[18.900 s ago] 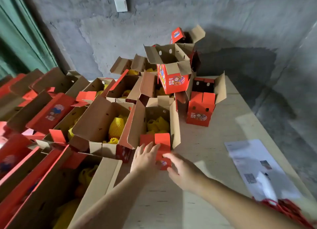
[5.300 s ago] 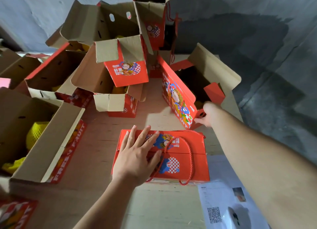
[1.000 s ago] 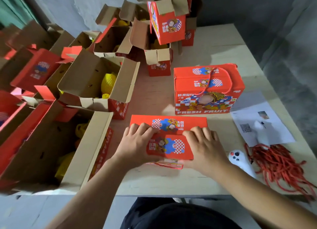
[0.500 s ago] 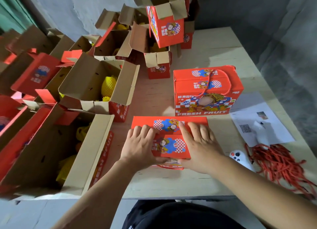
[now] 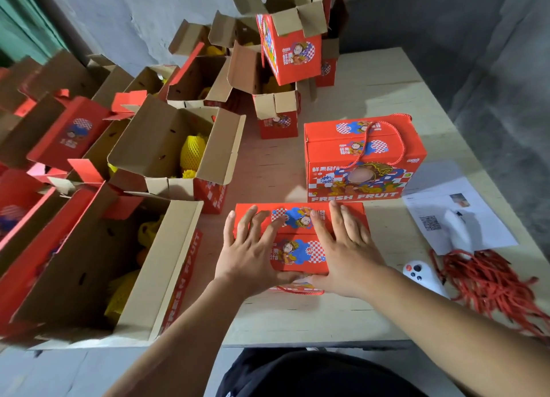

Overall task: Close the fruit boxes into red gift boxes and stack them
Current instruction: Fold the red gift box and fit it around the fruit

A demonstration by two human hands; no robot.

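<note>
Red cardboard fills the middle of the view: a closed gift box [image 5: 300, 238] lies on the pale wooden table [image 5: 372, 81], close to its near edge, and serves as the landmark. The left hand [image 5: 250, 253] lies flat on the left part of the closed gift box's lid, fingers straight and fanned, thumb hooked over the near edge. The right hand [image 5: 346, 253] mirrors it on the right part of the lid, fingers spread and pressing down, thumb at the same near edge. A loop of red rope handle [image 5: 300, 291] peeks out from under the box on the near side.

Just behind the closed gift box stands a second closed box [image 5: 363, 158], printed FRESH FRUIT, with a rope handle draped over its top. Left of the landmark, a large open box [image 5: 98, 265] sits with its brown flaps up and yellow net-wrapped fruit inside; behind that one another open box [image 5: 178, 149] shows a yellow netted fruit [image 5: 193, 152]. Farther behind the closed gift box, more open boxes are piled, one tilted box [image 5: 293, 54] perched on top.

Right of the closed gift box lie a white controller [image 5: 422, 276], a heap of red rope handles [image 5: 488, 280] beyond it, and a printed sheet [image 5: 458, 209] with a QR code.
</note>
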